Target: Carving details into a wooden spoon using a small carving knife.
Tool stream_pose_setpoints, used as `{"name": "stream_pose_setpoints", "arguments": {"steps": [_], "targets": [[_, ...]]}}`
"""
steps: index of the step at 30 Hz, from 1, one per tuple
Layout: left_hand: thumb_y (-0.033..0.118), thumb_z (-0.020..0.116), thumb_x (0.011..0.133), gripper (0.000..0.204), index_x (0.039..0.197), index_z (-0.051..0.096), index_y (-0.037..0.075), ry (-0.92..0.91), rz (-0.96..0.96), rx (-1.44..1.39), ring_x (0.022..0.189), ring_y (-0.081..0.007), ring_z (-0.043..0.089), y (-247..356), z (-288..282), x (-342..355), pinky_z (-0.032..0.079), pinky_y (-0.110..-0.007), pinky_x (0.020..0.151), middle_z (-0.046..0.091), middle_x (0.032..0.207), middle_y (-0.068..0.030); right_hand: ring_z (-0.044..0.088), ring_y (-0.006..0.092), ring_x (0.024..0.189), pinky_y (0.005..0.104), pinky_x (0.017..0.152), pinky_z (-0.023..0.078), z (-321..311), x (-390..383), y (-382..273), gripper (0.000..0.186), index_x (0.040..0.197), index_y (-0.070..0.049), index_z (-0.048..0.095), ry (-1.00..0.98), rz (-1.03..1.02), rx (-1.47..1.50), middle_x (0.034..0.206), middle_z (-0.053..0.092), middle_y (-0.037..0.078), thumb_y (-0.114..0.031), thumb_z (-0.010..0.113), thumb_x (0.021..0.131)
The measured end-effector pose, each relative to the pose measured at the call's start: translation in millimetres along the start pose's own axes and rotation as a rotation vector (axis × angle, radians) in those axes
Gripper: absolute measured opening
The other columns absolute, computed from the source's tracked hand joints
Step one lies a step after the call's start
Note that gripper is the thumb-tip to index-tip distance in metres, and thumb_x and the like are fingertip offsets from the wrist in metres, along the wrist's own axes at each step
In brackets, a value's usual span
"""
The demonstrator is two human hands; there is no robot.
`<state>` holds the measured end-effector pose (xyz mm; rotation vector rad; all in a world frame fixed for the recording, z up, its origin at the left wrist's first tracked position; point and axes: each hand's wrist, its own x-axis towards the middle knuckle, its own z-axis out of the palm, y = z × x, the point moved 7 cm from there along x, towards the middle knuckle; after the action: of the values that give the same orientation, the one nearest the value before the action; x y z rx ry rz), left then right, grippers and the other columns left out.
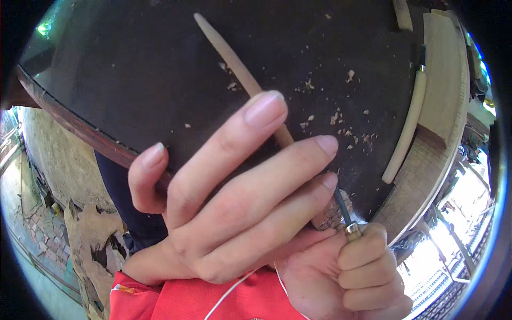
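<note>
Closest to me, a red garment (pixel 176 301) fills the lower edge, with a white cord (pixel 230 293) running down over it. Above it I have the left hand (pixel 229 208) large in the middle, back toward me, its fingers spread apart at the left and lying across a wooden stick (pixel 228 56), which they hold; the thumb is hidden, so I cannot tell how it presses. Just beside, at lower right, the right hand (pixel 368 266) is curled tight around the handle of a tool, whose thin dark shank (pixel 343 205) rises up and left from a shiny collar, close to the left fingertips.

The stick lies over a dark tabletop (pixel 133 69), partly behind the left fingers. Its long axis runs diagonally, and its tapered tip points to the upper left, away from me. Small chips (pixel 350 76) lie scattered on both sides of it, more to the right.

For moving, I read a broad stretch of dark surface from the stick to the reddish-brown left edge (pixel 90 130). My right side is tighter: a second wooden-handled tool (pixel 409 125) lies along pale wood blocks (pixel 442 69). Beyond the left edge, farther down, I see the littered floor (pixel 45 229).
</note>
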<state>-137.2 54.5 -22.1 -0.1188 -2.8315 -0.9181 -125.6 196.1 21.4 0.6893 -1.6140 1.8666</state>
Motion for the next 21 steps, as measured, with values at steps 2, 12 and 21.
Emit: {"name": "stream_pose_setpoints", "arguments": {"steps": [2,12,21], "targets": [[0.060,0.077,0.079,0.045,0.108,0.071,0.027,-0.042,0.004,-0.002,0.136,-0.0339,0.053,2,-3,-9,0.027,-0.042,0.117,0.072,0.124,0.0047,0.029,0.0076,0.046,0.0270,0.044,0.023,-1,-10,-6,0.035,0.080,-0.017,0.039,0.058,-0.098,0.008,0.061,0.035,-0.006,-0.034,0.046,0.109],[0.059,0.079,0.079,0.044,0.108,0.071,0.027,-0.015,0.015,-0.048,0.136,-0.0323,0.053,1,-2,-6,0.020,-0.041,0.121,0.072,0.124,0.0045,0.029,0.0101,0.048,0.0296,0.044,0.024,9,1,-5,0.029,0.082,-0.015,0.039,-0.093,-0.024,-0.056,0.061,0.034,-0.004,-0.029,0.054,0.103],[0.057,0.077,0.083,0.043,0.110,0.071,0.024,0.026,0.041,-0.080,0.136,-0.0314,0.054,-1,2,-9,0.016,-0.041,0.121,0.072,0.124,0.0030,0.030,0.0115,0.052,0.0294,0.047,0.028,9,-6,7,0.045,0.084,-0.015,0.039,-0.078,-0.093,-0.011,0.064,0.037,-0.002,-0.051,0.036,0.111]]}}
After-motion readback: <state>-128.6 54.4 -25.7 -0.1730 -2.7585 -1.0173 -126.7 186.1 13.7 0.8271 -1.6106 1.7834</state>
